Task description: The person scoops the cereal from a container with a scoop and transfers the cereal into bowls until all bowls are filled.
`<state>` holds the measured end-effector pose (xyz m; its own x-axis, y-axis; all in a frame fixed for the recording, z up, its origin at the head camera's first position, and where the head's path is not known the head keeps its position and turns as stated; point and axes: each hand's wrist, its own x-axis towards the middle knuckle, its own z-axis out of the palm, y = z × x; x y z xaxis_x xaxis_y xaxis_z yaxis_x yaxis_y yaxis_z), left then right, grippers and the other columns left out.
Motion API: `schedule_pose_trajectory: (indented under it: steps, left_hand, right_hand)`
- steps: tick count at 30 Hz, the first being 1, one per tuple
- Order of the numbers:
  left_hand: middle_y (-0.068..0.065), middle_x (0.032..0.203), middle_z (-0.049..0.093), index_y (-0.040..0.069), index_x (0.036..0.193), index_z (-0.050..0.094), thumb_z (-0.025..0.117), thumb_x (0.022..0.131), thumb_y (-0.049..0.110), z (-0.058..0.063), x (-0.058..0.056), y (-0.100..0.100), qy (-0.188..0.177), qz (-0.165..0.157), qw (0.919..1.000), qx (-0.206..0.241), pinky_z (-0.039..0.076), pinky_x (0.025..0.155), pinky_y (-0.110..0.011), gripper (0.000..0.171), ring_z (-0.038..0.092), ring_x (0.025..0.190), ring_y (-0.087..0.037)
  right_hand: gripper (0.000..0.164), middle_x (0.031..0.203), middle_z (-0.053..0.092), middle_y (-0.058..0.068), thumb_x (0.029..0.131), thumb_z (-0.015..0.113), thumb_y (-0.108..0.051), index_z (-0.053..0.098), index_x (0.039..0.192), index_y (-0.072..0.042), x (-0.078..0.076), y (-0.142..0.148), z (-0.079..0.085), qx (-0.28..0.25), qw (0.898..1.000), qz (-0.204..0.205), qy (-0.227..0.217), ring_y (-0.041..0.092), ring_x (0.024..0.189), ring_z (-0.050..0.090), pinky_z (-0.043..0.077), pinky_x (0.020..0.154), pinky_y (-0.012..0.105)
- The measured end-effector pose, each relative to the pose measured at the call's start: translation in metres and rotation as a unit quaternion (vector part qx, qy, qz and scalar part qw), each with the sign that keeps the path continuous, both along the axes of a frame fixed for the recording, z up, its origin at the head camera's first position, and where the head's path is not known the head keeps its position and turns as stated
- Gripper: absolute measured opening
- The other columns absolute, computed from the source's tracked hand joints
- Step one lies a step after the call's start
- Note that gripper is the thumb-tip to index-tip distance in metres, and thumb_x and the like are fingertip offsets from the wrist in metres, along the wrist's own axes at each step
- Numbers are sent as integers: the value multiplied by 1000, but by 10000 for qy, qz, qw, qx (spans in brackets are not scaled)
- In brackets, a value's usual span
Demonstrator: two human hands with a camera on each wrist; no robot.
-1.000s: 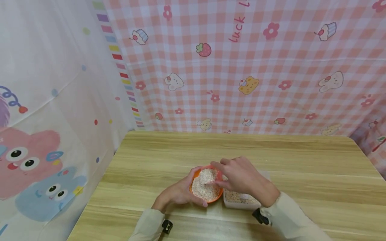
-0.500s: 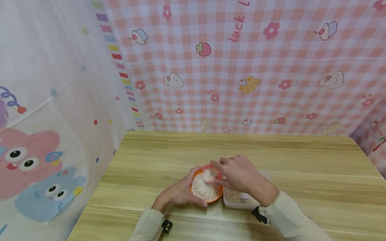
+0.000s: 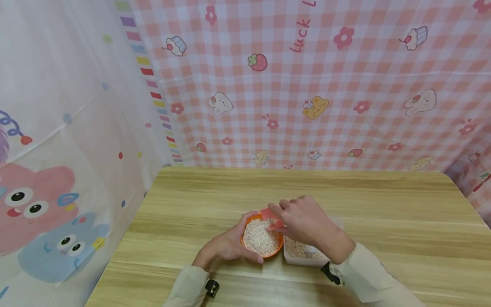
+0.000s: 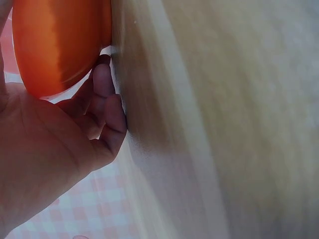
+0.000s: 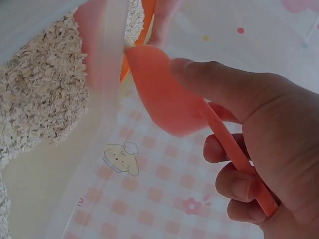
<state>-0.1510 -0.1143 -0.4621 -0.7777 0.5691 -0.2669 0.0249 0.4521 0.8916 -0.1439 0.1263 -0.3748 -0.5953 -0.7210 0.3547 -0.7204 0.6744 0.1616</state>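
Observation:
My left hand (image 3: 230,243) grips an orange bowl (image 3: 281,246) from its left side, thumb at the near side and fingers at the far side. Rolled oats (image 3: 261,236) fill the bowl. In the left wrist view the bowl's outer wall (image 4: 55,45) shows above curled fingers close to the tabletop. My right hand (image 3: 308,221) holds a coral-pink scoop (image 5: 167,94) by its handle, fingers wrapped round it and thumb toward the scoop's head. The scoop is tipped over the bowl's far right rim. Part of its inside is hidden by the right hand.
A translucent plastic box (image 3: 304,261) with more oats (image 5: 45,79) stands right of the bowl, partly under my right forearm. The wood-grain table (image 3: 215,192) extends around them. A pink checked cloth (image 3: 268,85) hangs behind, and a white printed cloth (image 3: 76,128) at left.
Heaped with oats earlier, the scoop has tilted over the bowl and shows far fewer oats in it now. My left hand and the bowl have hardly moved.

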Motion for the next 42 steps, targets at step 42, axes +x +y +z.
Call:
schedule_pose_trajectory:
  steps: [42]
  left_hand:
    - [-8,156,33,25,157,21,91,66,48,10,2,0,1112,-129,9891,-961,30,110,-61,117,31,141,-31]
  right_hand:
    - [54,93,73,4,76,84,-38,69,123,-16,25,82,-6,-1052,9869,-616,-1057,9,60,60,44,52,26]
